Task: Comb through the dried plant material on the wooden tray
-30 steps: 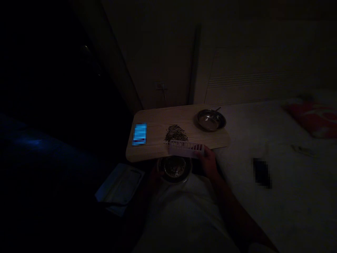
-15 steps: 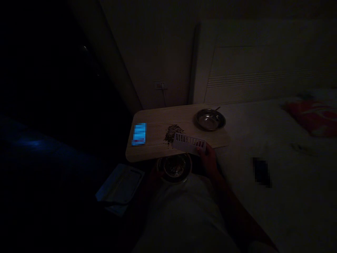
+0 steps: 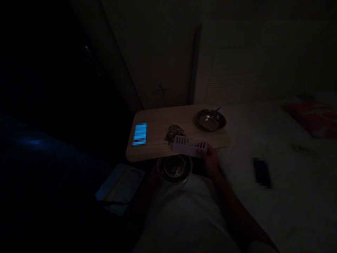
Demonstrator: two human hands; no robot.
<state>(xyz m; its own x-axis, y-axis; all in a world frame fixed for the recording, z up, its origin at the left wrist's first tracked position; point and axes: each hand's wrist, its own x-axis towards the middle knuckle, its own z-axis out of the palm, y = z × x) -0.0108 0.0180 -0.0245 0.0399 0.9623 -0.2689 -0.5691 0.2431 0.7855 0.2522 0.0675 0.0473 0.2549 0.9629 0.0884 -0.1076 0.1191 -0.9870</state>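
In a very dark room, my right hand (image 3: 210, 160) grips a white slotted plastic scraper (image 3: 189, 145) by its right end, near the front edge of a small wooden table (image 3: 158, 149). The scraper lies just in front of a pile of dark seeds (image 3: 173, 132). Below the table edge a steel bowl (image 3: 174, 168) holds some seeds in my lap. My left hand (image 3: 154, 175) is a dim shape at the bowl's left rim; its fingers are too dark to make out.
An empty steel bowl (image 3: 211, 119) with a spoon stands at the table's back right. A lit phone (image 3: 139, 134) lies at the table's left. A pale tray (image 3: 119, 186) sits low left. The bed (image 3: 289, 168) with a red pillow (image 3: 313, 114) lies right.
My right hand has shifted the scraper a little to the right and back toward the seed pile, tilting it slightly. The bowl in my lap has stayed put.
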